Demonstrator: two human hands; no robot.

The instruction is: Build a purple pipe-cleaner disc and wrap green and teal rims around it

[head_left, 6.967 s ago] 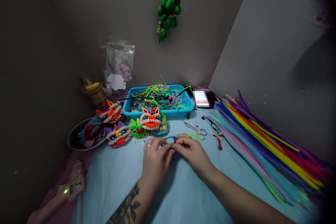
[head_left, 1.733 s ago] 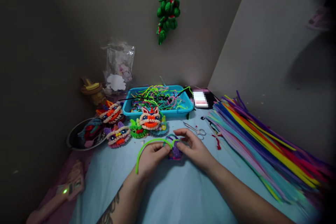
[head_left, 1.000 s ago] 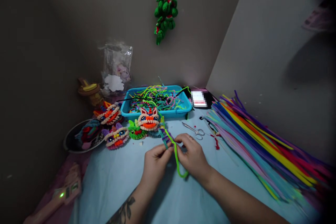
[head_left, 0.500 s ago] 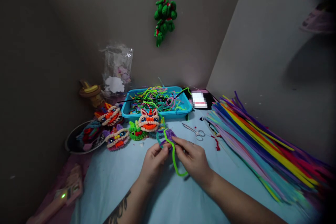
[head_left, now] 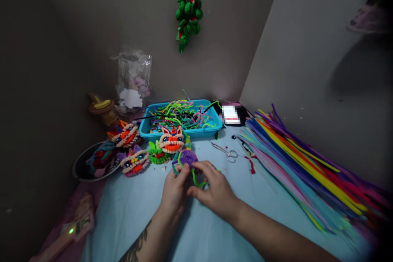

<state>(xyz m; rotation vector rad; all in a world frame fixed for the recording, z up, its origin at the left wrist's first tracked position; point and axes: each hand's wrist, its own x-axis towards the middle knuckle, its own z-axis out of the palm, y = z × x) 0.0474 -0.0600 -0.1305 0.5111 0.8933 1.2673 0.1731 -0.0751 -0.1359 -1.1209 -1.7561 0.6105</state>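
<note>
A small round purple disc of coiled pipe cleaner (head_left: 188,158), edged in lime green, is pinched upright between the thumb and fingers of my left hand (head_left: 174,190). Teal strands stick out on its left side. My right hand (head_left: 216,190) is beside it, index fingertip at the disc's lower right edge, thumb spread away below. Through the gap between that thumb and index finger runs a lime-green pipe cleaner (head_left: 194,178), hanging from the disc and curving right. Its far end is hidden by the right hand.
Lion-head figures (head_left: 172,140) of pipe cleaner sit beyond my hands, before a blue tray (head_left: 215,129) of strands. Scissors (head_left: 225,152) lie on the cloth, right of centre. Long pipe cleaners (head_left: 301,163) fill the right side. A dark bowl (head_left: 80,176) and pink device (head_left: 82,225) are left.
The purple disc has turned to show its round face and moved slightly up and left. My right thumb has come away from its index finger. The green strand's loop has shifted upward.
</note>
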